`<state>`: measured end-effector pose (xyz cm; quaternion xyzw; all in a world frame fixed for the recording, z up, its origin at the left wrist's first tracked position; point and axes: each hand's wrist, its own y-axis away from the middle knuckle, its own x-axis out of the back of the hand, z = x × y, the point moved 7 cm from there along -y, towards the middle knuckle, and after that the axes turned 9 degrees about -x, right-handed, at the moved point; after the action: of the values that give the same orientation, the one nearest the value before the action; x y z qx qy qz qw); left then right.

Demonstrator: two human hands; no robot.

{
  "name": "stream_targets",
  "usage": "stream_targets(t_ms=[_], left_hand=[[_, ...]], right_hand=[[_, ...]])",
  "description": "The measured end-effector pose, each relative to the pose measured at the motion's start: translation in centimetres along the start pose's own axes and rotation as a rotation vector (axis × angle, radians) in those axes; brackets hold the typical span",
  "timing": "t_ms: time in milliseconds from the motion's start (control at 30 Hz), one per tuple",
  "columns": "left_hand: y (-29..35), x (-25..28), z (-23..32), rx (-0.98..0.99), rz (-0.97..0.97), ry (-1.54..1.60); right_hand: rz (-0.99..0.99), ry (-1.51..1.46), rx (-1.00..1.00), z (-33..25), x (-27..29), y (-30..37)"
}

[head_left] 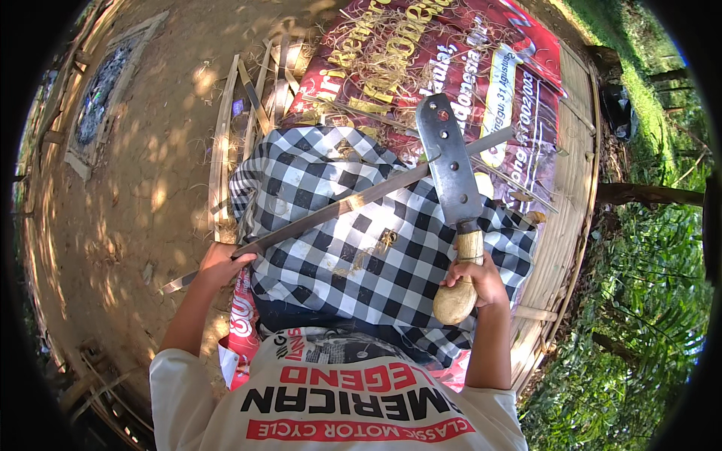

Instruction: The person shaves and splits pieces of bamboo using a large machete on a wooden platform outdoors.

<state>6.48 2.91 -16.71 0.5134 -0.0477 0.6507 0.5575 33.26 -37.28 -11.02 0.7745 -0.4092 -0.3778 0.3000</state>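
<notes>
My left hand [219, 261] is closed around the lower left part of a long, thin bamboo strip [331, 213]. The strip slants up to the right across a black-and-white checked cloth [301, 165] spread over my lap. In my right hand [487, 282] is the pale, bulb-ended wooden handle of a broad machete [456, 177], its dark blade pointing away from me with several holes along it. The blade crosses over the strip near the strip's far end. Whether its edge touches the strip I cannot tell.
Curly bamboo shavings [383, 64] lie heaped on a dark red printed banner [342, 45] ahead. Split bamboo pieces [226, 131] rest at the left edge of the bamboo platform [568, 225]. Bare ground [143, 218] is to the left, green plants [639, 301] to the right.
</notes>
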Motion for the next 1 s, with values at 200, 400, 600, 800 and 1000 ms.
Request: stream_targets(t_ms=[200, 400, 600, 800, 1000], left_hand=[[0.2, 0.7, 0.9, 0.1, -0.108, 0.216], [-0.1, -0.9, -0.5, 0.06, -0.175, 0.297], [-0.2, -2.1, 0.7, 0.036, -0.245, 0.302], [-0.8, -1.9, -0.2, 0.023, -0.193, 0.207], [-0.4, -0.9, -1.6, 0.079, -0.199, 0.033]], right_hand=[[-0.218, -0.281, -0.066, 2.0, -0.3, 0.0], [0.021, -0.103, 0.061, 0.3, -1.5, 1.1], [0.311, 0.097, 0.296, -5.6, 2.2, 3.5], [0.36, 0.352, 0.244, -5.1, 1.7, 2.6], [0.175, 0.373, 0.109, 0.8, -0.9, 1.8]])
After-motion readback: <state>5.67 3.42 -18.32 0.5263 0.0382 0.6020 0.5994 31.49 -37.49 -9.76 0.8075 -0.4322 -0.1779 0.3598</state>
